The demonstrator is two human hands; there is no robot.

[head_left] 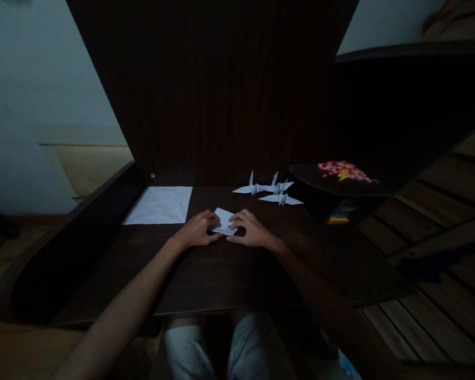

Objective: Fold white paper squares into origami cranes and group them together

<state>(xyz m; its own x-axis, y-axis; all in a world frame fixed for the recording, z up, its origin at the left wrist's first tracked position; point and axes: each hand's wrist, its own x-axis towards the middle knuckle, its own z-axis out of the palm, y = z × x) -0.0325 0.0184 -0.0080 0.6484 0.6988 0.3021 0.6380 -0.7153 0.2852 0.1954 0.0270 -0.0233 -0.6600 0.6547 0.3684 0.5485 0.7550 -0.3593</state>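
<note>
A small folded piece of white paper (224,221) lies on the dark desk between my two hands. My left hand (200,229) grips its left edge, with fingers curled and the thumb toward me. On the opposite side, my right hand (251,229) has its fingertips on the right part of the paper, thumb along the near edge. Parts of the paper's edges are hidden under the fingers. Behind my right hand stand white folded paper cranes, among them a front crane (282,198) and a left crane (252,188).
A creased white sheet (161,205) lies flat at the desk's back left. To the right, a dark corner shelf (306,171) bears a heap of small pink, red and yellow pieces (345,170). A yellow-edged object (338,219) sits beneath it. A raised side panel (63,248) bounds the left.
</note>
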